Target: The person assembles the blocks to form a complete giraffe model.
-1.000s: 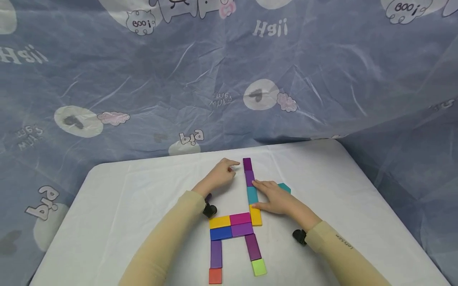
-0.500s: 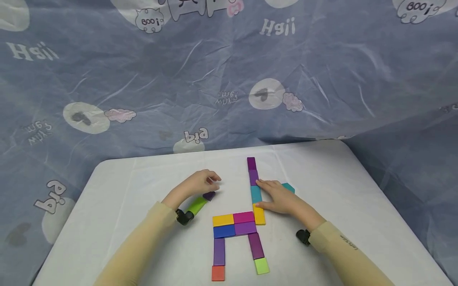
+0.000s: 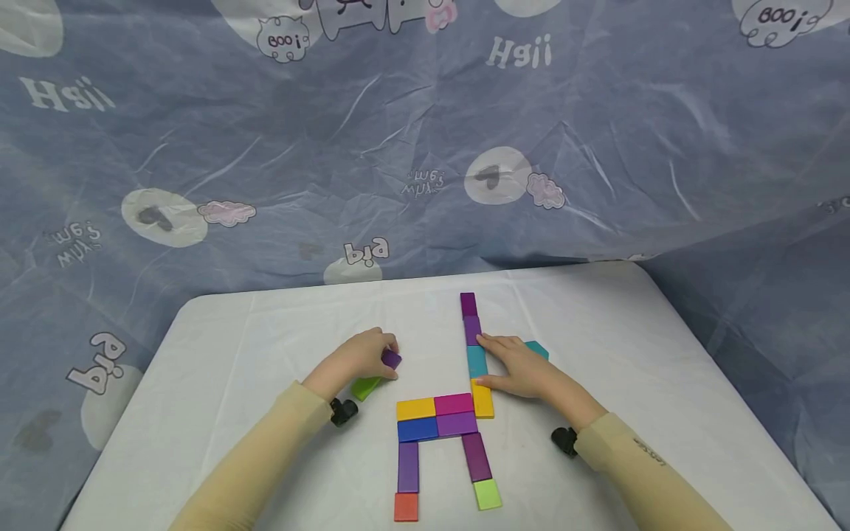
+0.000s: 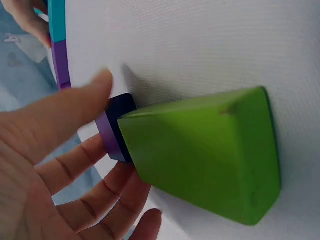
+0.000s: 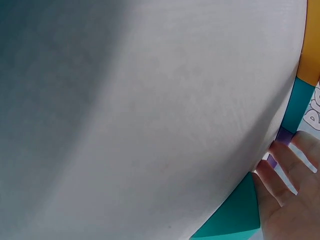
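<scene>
My left hand (image 3: 361,355) is left of the middle, its thumb and fingers around a small dark purple block (image 3: 391,359). In the left wrist view this purple block (image 4: 114,129) sits against the narrow end of a lime green block (image 4: 200,150), between thumb and fingertips. My right hand (image 3: 521,366) lies relaxed beside an upright column of blocks. Its index fingertip is at the join of a purple block (image 3: 472,330) and a teal block (image 3: 477,361), its thumb at the yellow block (image 3: 482,399). A teal piece (image 3: 536,349) shows partly behind that hand.
Below the column, a yellow block (image 3: 415,408), a magenta block (image 3: 454,403), a blue block (image 3: 417,429) and a purple block (image 3: 457,423) form a flat body. Two legs end in an orange block (image 3: 406,507) and a light green block (image 3: 488,494). All lie on a white table (image 3: 265,346).
My left hand has moved left and down from beside the column's top to the purple and green pieces, and its fingers have closed round the purple block. My right hand has stayed in place.
</scene>
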### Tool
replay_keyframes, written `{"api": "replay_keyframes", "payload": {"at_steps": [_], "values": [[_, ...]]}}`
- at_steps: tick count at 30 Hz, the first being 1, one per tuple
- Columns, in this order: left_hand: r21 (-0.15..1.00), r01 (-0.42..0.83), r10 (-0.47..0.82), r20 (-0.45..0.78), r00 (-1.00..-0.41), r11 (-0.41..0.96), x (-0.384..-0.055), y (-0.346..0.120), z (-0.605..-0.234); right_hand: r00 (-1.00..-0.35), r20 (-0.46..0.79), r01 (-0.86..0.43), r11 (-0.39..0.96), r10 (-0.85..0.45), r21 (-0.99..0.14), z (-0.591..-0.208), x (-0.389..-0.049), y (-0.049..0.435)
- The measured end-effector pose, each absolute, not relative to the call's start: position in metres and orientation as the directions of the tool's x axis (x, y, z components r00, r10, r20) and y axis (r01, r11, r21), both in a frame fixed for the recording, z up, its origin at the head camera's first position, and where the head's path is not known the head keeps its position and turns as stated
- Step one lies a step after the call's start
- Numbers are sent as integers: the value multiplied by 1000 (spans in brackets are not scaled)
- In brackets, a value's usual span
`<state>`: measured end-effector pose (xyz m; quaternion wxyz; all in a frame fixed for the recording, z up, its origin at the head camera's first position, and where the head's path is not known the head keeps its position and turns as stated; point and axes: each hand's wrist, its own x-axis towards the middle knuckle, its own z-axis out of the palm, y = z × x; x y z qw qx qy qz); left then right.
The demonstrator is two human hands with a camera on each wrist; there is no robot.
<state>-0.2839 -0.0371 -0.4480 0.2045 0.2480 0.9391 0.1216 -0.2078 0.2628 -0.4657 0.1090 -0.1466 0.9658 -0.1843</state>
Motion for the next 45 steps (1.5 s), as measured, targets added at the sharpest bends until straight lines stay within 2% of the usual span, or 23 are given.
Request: {"api": "replay_keyframes", "payload": {"at_steps": [6, 13, 20, 26, 33, 39, 45], "values": [[334, 421, 521, -318, -792, 843, -289, -32, -446, -934, -156, -240, 888, -322, -391, -465, -208, 265], [407, 404, 529, -263, -807, 819, -305, -22, -441, -935, -168, -226, 891, -311, -394, -466, -207, 265], [487, 364, 518, -228, -824, 794, -332, 11, -444, -938, -175, -212, 894, -300, -394, -465, -206, 266], [508, 305, 437, -163, -885, 806, -346, 39, -452, -937, -174, -211, 889, -301, -406, -466, -206, 265], [621, 196, 274, -32, -961, 759, -350, 65, -461, -939, -169, -207, 887, -298, -412, -464, -204, 264], [667, 171, 208, 25, -978, 725, -350, 80, -468, -938, -179, -199, 884, -296, -423, -465, -203, 263], [689, 190, 233, 32, -972, 699, -353, 86, -473, -939, -174, -200, 881, -298, -428, -464, -201, 267]]}}
